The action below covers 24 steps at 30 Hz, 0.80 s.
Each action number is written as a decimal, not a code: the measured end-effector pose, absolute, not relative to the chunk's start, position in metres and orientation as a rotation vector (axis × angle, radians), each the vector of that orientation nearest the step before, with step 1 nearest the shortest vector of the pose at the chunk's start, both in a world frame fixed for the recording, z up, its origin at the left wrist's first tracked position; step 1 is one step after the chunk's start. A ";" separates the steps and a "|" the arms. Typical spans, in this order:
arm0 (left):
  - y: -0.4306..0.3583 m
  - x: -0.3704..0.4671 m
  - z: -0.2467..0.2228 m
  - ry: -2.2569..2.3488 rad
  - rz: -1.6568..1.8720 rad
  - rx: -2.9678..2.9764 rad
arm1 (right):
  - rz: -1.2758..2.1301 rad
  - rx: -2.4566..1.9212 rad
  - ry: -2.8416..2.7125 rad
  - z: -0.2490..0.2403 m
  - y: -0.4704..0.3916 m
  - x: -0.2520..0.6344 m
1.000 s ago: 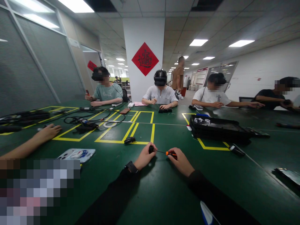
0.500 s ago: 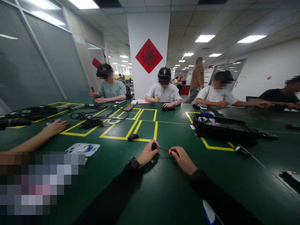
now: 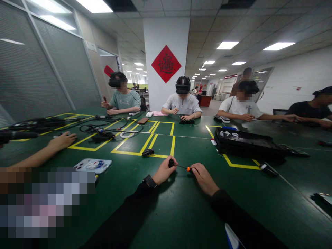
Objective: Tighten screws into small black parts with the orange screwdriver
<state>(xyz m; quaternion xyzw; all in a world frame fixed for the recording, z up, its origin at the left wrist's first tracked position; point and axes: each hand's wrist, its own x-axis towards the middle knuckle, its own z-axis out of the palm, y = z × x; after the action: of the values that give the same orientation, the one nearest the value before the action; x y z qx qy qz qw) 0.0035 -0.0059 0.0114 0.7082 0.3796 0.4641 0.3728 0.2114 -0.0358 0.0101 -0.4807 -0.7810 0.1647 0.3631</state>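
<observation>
The left hand point(image 3: 164, 171) grips a small black part point(image 3: 171, 163) between its fingers; the right hand point(image 3: 203, 177) grasps the screwdriver point(image 3: 189, 169), its shaft pointing to nine o'clock, toward that part. Whether the tip touches it is unclear. Both are above the green tabletop point(image 3: 178, 214). From the left hand, a black clip-like piece point(image 3: 147, 152) lies at eleven o'clock and a patterned phone case point(image 3: 94, 165) at nine; a long black tray point(image 3: 249, 142) sits at two o'clock from the right hand.

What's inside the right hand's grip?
The right hand holds a screwdriver: its orange collar and thin shaft show outside the fingers, the shaft running to the left hand, which holds a small black part. The right fingers cover most of the handle.
</observation>
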 end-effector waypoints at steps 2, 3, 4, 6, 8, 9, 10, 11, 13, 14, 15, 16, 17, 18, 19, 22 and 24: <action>-0.006 0.003 0.011 0.978 1.189 1.818 | 0.401 -1.211 -2.033 0.011 -0.035 0.211; -0.005 0.003 0.011 0.984 1.193 1.820 | 0.398 -1.213 -2.027 0.011 -0.035 0.211; -0.005 0.003 0.010 0.991 1.196 1.822 | 0.403 -1.220 -2.017 0.011 -0.035 0.211; -0.004 0.003 0.009 1.001 1.195 1.828 | 0.432 -1.234 -2.001 0.010 -0.036 0.210; -0.004 0.002 0.008 1.004 1.188 1.830 | 0.470 -1.243 -1.991 0.010 -0.037 0.210; -0.004 0.002 0.008 1.003 1.187 1.829 | 0.480 -1.250 -1.981 0.009 -0.038 0.210; -0.004 0.002 0.008 1.002 1.189 1.826 | 0.481 -1.259 -1.973 0.009 -0.037 0.210; -0.004 0.002 0.007 1.000 1.193 1.824 | 0.469 -1.265 -1.968 0.009 -0.037 0.210; -0.003 0.002 0.007 0.997 1.201 1.819 | 0.425 -1.262 -1.984 0.008 -0.035 0.211; -0.003 0.002 0.007 0.994 1.204 1.816 | 0.403 -1.253 -2.004 0.009 -0.034 0.211; -0.003 0.002 0.007 0.992 1.205 1.813 | 0.387 -1.245 -2.023 0.009 -0.033 0.211; -0.002 0.002 0.007 0.990 1.203 1.809 | 0.381 -1.242 -2.038 0.009 -0.033 0.211; -0.002 0.002 0.006 0.990 1.200 1.804 | 0.383 -1.246 -2.041 0.009 -0.033 0.211; -0.002 0.002 0.006 0.991 1.197 1.799 | 0.392 -1.256 -2.037 0.008 -0.033 0.211; -0.001 0.002 0.005 0.993 1.195 1.794 | 0.407 -1.268 -2.025 0.008 -0.033 0.211; -0.001 0.002 0.005 0.996 1.198 1.794 | 0.457 -1.293 -1.984 0.007 -0.035 0.211; -0.003 0.002 0.007 0.991 1.195 1.802 | 0.480 -1.296 -1.961 0.007 -0.036 0.210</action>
<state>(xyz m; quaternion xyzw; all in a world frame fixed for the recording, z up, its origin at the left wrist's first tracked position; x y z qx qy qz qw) 0.0022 -0.0025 0.0066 0.7032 0.3867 0.4662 0.3724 0.2104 -0.0356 0.0068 -0.5033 -0.7617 0.1866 0.3629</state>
